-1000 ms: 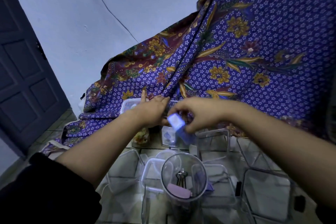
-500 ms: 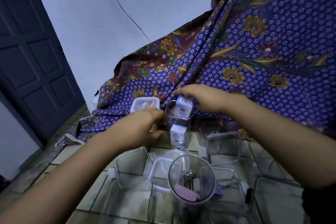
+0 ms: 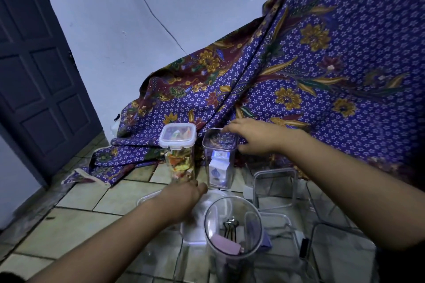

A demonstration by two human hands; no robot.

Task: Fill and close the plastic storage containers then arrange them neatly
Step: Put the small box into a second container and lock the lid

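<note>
Tall open container (image 3: pixel 207 158) upright on tiled floor (image 3: pixel 80 220), small white boxes (image 3: pixel 218 172) stacked inside. Right hand (image 3: pixel 255 136) at its top, fingers loosely extended, tips on rim, gripping nothing. Left hand (image 3: pixel 184 195) low, just before its base, fingers straight, blurred, above white lid (image 3: pixel 194 230). Lidded container (image 3: pixel 178 136) of colourful scraps just left.

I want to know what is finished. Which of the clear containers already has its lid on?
The tall container with colourful pieces, left of the open one holding white boxes; only it shows a lid.
</note>
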